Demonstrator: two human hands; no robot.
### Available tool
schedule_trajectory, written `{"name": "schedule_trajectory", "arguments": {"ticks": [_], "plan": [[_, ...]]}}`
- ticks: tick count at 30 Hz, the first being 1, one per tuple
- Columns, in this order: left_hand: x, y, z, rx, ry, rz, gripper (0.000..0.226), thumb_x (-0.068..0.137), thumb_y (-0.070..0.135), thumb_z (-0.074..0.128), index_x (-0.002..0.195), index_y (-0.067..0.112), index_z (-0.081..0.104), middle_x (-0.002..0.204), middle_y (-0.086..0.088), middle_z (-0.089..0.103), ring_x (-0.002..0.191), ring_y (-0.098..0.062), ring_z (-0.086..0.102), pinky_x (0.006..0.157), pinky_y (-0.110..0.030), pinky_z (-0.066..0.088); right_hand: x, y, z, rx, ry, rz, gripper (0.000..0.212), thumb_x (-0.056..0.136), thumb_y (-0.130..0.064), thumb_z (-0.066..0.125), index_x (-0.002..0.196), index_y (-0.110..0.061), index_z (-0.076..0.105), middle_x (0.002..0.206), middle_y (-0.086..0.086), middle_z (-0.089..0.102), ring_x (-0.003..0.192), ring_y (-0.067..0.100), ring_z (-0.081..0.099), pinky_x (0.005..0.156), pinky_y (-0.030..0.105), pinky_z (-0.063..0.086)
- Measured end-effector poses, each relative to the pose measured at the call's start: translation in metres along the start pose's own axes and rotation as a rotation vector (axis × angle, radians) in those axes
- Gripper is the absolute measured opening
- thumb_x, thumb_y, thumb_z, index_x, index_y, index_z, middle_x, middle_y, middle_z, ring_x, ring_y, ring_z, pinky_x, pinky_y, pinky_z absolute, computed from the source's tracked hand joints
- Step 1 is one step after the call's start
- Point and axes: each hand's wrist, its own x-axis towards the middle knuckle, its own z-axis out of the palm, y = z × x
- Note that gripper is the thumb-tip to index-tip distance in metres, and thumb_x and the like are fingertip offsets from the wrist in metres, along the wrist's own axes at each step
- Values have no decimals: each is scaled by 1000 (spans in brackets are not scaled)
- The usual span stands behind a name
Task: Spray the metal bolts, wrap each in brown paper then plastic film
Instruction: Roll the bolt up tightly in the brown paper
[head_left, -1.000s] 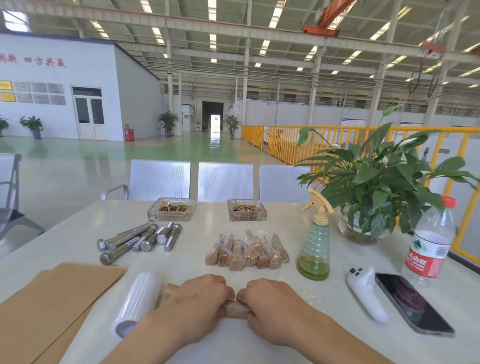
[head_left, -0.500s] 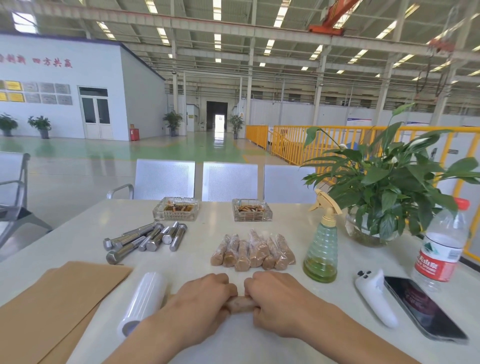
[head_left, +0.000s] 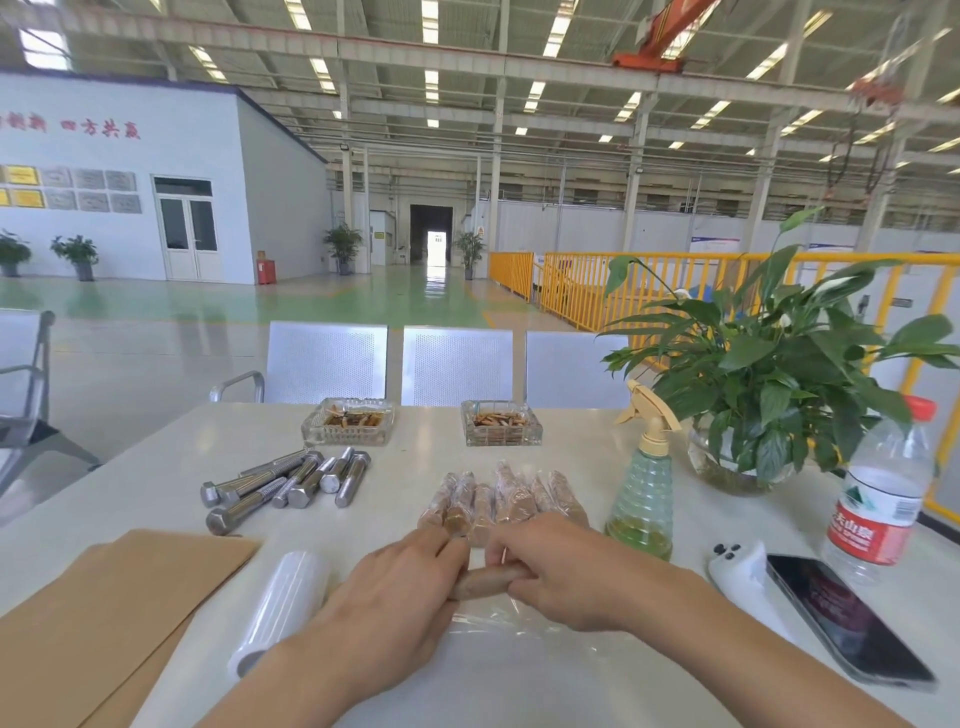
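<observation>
Paper-wrapped bolt (head_left: 485, 582) lies on clear plastic film (head_left: 498, 623), near table edge. Left hand (head_left: 400, 587) and right hand (head_left: 556, 571) grip its ends. Likely heavy, rigid; film clingy, tears easily. Hold ends.

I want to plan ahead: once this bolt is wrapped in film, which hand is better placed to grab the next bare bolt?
Left, probably. The bare bolts lie on the left hand's side of the table, while the right hand would have to cross over the paper-wrapped bolt.
</observation>
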Motion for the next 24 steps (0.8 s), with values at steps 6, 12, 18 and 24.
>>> {"name": "schedule_trajectory", "arguments": {"ticks": [6, 12, 18, 24], "plan": [[0, 6, -8, 128, 66, 1, 40, 61, 33, 84, 84, 32, 52, 78, 15, 55, 65, -7, 58, 50, -19, 36, -8, 11, 20, 60, 396, 42, 40, 91, -40, 62, 128, -48, 47, 125, -28, 49, 114, -1, 44, 90, 24, 39], [6, 2, -4, 209, 127, -138, 44, 54, 27, 86, 89, 31, 60, 71, 14, 58, 67, -12, 58, 49, -25, 43, -24, -2, 58, 1026, 691, 680, 9, 98, -30, 64, 97, -22, 69, 87, -8, 73, 72, 21, 73, 73, 39, 55], [13, 26, -7, 233, 195, -64, 52, 33, 25, 94, 77, 29, 66, 64, 13, 59, 59, -14, 61, 44, -22, 43, 1, -32, 48, 1787, 415, 546, 33, 99, -37, 65, 106, -5, 70, 96, 15, 78, 60, 28, 69, 52, 34, 54], [18, 30, -7, 194, 214, -31, 54, 31, 24, 94, 75, 28, 63, 65, 13, 59, 61, -14, 62, 45, -21, 46, 16, -33, 50, 1623, 674, 533, 21, 100, -24, 62, 101, -4, 67, 66, 18, 71, 48, 26, 59, 48, 34, 51]]}}
